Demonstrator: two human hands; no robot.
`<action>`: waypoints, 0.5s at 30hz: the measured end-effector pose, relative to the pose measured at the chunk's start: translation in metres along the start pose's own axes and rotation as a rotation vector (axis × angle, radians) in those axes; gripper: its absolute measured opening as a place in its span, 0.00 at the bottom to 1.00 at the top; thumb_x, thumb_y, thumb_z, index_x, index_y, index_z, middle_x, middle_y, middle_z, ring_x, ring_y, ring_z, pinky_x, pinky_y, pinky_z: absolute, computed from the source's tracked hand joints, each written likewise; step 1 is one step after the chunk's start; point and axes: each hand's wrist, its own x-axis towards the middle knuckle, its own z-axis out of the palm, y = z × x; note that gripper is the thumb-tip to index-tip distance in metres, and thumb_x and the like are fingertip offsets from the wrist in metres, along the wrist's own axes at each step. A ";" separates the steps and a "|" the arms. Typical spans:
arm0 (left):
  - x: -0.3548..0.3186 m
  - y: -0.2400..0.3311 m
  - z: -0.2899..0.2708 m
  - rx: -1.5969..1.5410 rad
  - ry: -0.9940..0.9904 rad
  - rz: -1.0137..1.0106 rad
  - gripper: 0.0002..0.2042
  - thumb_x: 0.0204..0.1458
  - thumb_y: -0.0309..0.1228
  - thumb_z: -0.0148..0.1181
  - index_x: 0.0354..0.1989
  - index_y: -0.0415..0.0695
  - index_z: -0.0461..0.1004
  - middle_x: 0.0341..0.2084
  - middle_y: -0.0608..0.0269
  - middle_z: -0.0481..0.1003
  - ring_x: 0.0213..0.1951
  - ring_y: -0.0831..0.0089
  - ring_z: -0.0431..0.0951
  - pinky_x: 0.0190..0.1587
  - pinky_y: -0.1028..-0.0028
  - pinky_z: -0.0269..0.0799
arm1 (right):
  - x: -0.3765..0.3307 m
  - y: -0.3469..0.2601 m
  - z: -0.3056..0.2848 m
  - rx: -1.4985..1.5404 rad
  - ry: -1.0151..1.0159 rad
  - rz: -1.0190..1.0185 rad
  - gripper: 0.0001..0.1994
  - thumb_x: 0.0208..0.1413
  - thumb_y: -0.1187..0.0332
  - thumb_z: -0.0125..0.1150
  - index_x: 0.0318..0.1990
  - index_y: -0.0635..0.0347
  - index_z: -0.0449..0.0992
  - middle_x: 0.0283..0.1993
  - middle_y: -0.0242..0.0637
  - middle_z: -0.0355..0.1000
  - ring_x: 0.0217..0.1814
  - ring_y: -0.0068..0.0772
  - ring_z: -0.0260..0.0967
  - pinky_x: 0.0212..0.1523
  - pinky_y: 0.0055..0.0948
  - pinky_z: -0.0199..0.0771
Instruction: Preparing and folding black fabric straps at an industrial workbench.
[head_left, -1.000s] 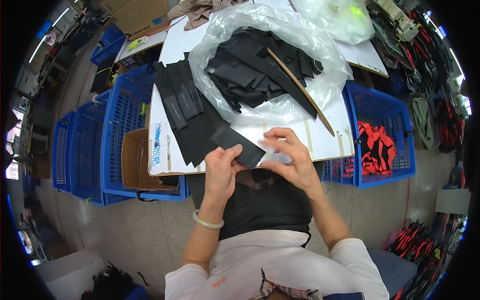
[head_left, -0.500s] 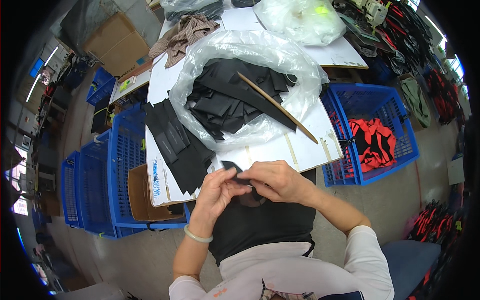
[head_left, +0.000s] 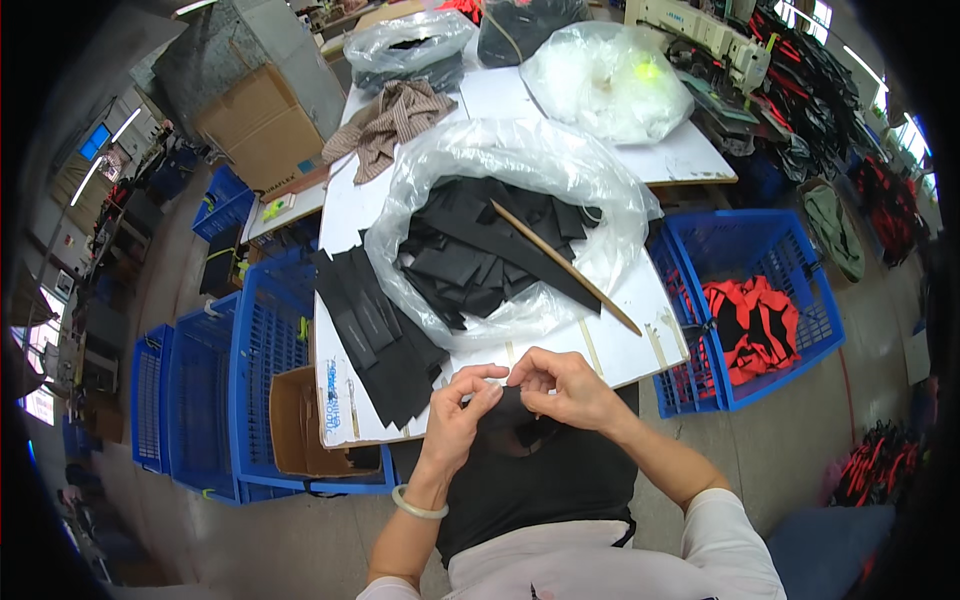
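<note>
Close together over my lap, at the table's near edge, both hands pinch a small black fabric piece. My left hand has thumb and fingertips closed at its left side. My right hand grips its right side with curled fingers. The lower part of the piece blends into the dark cloth on my lap. Just beyond my hands, a clear plastic bag stands open, full of black fabric pieces. A pointed wooden stick lies across them. Left of the bag, black strips lie stacked in an overlapping row.
The white table also bears a checked cloth and more plastic bags toward the back. Blue crates with a cardboard box stand at left. Another blue crate at right holds red and black pieces.
The view has shifted, so the table sits lower in it. My hands have turned the black piece; its end no longer sticks up above the fingers, and the fingertips are now side by side.
</note>
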 end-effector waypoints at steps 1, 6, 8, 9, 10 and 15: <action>0.000 0.000 0.001 -0.001 -0.004 0.014 0.08 0.50 0.25 0.57 0.20 0.37 0.72 0.43 0.56 0.73 0.49 0.70 0.67 0.52 0.71 0.59 | -0.001 -0.001 0.002 -0.010 0.003 -0.010 0.11 0.45 0.79 0.58 0.38 0.67 0.73 0.27 0.30 0.70 0.29 0.16 0.68 0.30 0.18 0.68; 0.003 -0.002 0.000 0.015 0.013 0.084 0.10 0.50 0.26 0.57 0.18 0.38 0.71 0.44 0.56 0.73 0.46 0.73 0.67 0.49 0.73 0.59 | 0.000 -0.008 0.009 -0.224 0.220 -0.310 0.06 0.44 0.80 0.56 0.33 0.68 0.74 0.25 0.34 0.69 0.24 0.20 0.66 0.26 0.19 0.65; 0.002 -0.001 0.005 -0.028 0.008 0.059 0.10 0.51 0.26 0.55 0.19 0.38 0.71 0.44 0.58 0.72 0.43 0.76 0.68 0.47 0.76 0.61 | 0.004 -0.006 0.009 -0.240 0.206 -0.450 0.09 0.43 0.81 0.56 0.35 0.67 0.75 0.24 0.35 0.69 0.23 0.21 0.65 0.25 0.20 0.65; 0.000 0.001 0.010 -0.147 -0.004 0.040 0.08 0.52 0.26 0.54 0.24 0.35 0.73 0.43 0.58 0.72 0.39 0.79 0.67 0.45 0.78 0.61 | 0.002 -0.008 0.007 -0.213 0.211 -0.384 0.10 0.43 0.81 0.56 0.36 0.67 0.75 0.24 0.36 0.68 0.23 0.22 0.66 0.25 0.22 0.66; -0.001 0.004 0.012 -0.267 -0.014 0.020 0.07 0.52 0.25 0.53 0.29 0.33 0.75 0.42 0.59 0.73 0.35 0.82 0.66 0.42 0.80 0.61 | 0.002 -0.009 0.007 -0.183 0.212 -0.318 0.11 0.43 0.81 0.56 0.37 0.66 0.75 0.24 0.37 0.68 0.24 0.23 0.67 0.25 0.23 0.66; 0.009 0.000 0.003 -0.301 -0.028 0.005 0.08 0.53 0.26 0.52 0.24 0.37 0.73 0.45 0.58 0.72 0.38 0.80 0.70 0.45 0.78 0.65 | 0.005 -0.020 0.015 0.002 0.296 -0.234 0.08 0.42 0.81 0.56 0.32 0.67 0.76 0.24 0.34 0.69 0.23 0.21 0.66 0.26 0.20 0.66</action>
